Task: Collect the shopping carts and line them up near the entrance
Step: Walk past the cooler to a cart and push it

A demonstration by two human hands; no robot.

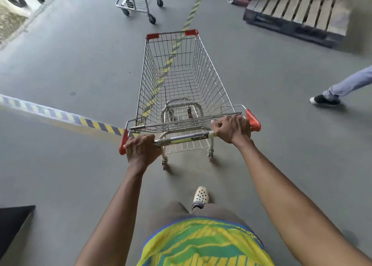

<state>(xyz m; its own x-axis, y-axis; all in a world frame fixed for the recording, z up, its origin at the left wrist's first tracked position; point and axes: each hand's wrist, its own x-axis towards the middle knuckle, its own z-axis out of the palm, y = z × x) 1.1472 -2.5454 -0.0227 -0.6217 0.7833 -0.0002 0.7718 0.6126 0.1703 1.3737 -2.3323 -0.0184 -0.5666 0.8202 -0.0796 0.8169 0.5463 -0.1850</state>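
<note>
The left grip (141, 150) and right grip (231, 129) clasped one cart (213, 74) by its handle (185, 137); a second cart (138, 2) ahead was not yet lined up.

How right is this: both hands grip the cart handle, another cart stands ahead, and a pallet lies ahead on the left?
Wrong side: the head view shows the pallet ahead on the right. The left hand and right hand grip the handle; the other cart stands ahead.
</note>
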